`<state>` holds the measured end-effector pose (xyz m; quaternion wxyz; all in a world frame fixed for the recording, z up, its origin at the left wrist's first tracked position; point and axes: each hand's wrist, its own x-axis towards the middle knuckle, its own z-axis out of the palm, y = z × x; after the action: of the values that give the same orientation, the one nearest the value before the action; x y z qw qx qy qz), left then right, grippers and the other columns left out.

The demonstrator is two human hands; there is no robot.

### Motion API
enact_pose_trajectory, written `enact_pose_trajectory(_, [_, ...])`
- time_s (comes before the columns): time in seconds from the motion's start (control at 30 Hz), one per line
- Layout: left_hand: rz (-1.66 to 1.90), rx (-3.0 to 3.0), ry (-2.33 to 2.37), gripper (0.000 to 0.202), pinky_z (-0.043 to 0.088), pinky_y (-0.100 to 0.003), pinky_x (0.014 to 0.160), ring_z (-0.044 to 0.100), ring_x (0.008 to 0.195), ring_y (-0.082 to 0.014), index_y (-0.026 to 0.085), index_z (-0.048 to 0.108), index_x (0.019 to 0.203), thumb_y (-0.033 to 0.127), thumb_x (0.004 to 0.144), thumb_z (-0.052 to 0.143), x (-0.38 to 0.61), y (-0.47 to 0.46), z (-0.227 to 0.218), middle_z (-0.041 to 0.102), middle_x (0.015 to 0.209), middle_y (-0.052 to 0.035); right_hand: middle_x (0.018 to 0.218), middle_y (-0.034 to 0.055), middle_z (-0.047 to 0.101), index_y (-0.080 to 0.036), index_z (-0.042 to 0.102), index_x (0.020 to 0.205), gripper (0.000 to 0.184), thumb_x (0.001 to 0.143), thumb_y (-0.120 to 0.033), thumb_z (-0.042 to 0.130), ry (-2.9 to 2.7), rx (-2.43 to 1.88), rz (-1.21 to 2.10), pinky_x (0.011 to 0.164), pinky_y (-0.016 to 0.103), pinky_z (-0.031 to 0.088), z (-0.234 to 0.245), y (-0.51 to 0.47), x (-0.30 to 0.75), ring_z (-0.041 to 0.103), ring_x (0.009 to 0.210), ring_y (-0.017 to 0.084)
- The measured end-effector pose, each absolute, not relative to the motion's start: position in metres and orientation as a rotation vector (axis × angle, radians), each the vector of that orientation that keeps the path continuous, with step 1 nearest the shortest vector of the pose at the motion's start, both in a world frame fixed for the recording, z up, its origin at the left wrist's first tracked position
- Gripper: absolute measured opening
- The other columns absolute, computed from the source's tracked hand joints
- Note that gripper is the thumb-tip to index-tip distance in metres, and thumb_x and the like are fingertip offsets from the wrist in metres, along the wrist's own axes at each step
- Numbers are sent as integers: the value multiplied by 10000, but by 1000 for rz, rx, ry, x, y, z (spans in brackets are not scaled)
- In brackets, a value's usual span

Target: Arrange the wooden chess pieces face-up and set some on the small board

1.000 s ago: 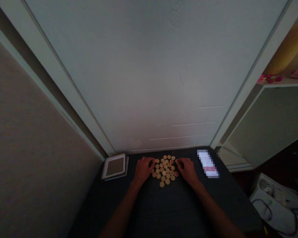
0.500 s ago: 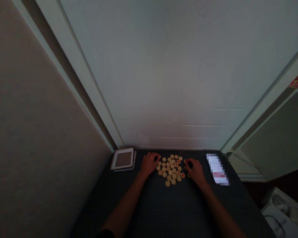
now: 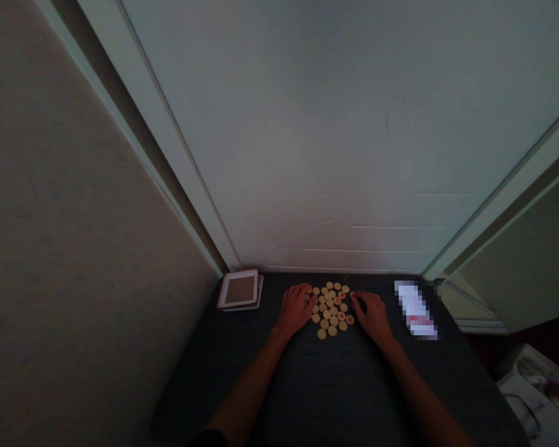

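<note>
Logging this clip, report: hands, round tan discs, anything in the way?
Left hand over left side of discs; right hand, fingers curled, at their right edge. Discs clustered, some red-marked. Only discs seen between hands.

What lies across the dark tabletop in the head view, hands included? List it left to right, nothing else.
Stacked white-bordered rectangles, left hand, cluster of round tan discs, right hand, bright pixelated slab.
</note>
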<state>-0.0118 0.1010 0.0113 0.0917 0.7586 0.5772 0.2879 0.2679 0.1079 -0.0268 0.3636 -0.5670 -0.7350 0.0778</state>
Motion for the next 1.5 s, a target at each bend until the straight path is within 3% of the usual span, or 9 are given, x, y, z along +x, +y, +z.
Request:
enact_pose_trajectory(0.23, [926,2269,1663,384,390,-485,1155,502,1377,-275,231,549,1374,362,1014,526,-13,82,5,582,1451,-111,1298,155,658,-205,677,1213,351,998,-431,517,-1842,-1435,172,1023,512,474,-28,82,266,596,1206,316])
enact_pose_trajectory(0.4, [929,2311,1583,389,370,-525,1178,444,1429,-294,246,568,1365,351,990,567,-9,63,9,561,1483,-102,1331,156,626,-229,661,1233,352,973,-451,579,-1810,-1418,123,1008,535,488,-26,58,259,574,1226,334])
enact_pose_trajectory(0.57, [900,2380,1441,353,325,-547,1209,446,1423,-293,287,614,1324,341,975,598,1,33,16,564,1485,-67,1280,114,659,-271,682,1197,258,981,-364,576,-1910,-1375,140,1026,520,482,-20,32,246,583,1223,317])
enact_pose_trajectory(0.77, [911,2381,1466,232,392,-522,1134,593,1220,-270,282,678,1193,261,979,591,18,35,23,717,1241,-52,1166,97,709,-260,673,1203,244,983,-279,571,-1922,-1294,109,960,490,512,-21,24,235,627,1133,295])
enact_pose_trajectory(0.97, [916,2395,1503,166,459,-488,1013,635,1077,-267,276,723,1019,173,951,612,31,54,23,754,1091,-35,1134,89,712,-252,667,1170,206,992,-275,566,-1900,-1267,77,939,488,515,-22,25,237,631,1102,287])
enact_pose_trajectory(1.1, [924,2397,1519,158,470,-486,1002,641,1068,-264,280,721,1012,186,960,605,30,56,21,755,1082,-31,1128,90,711,-248,655,1177,207,1002,-263,545,-1883,-1290,79,937,481,505,-21,24,236,623,1105,284])
enact_pose_trajectory(1.3, [946,2387,1552,209,464,-522,1059,611,1196,-284,272,674,1171,254,999,555,22,43,17,705,1250,-62,1142,90,711,-227,671,1129,180,1003,-252,544,-1927,-1316,128,935,432,473,-10,57,217,607,1101,273])
enact_pose_trajectory(1.5, [937,2419,1527,349,456,-558,1110,523,1349,-328,291,625,1268,275,921,659,12,16,2,598,1422,-70,1042,56,731,-244,701,1014,96,951,-274,635,-2025,-1331,187,921,390,428,-1,107,196,603,1023,260])
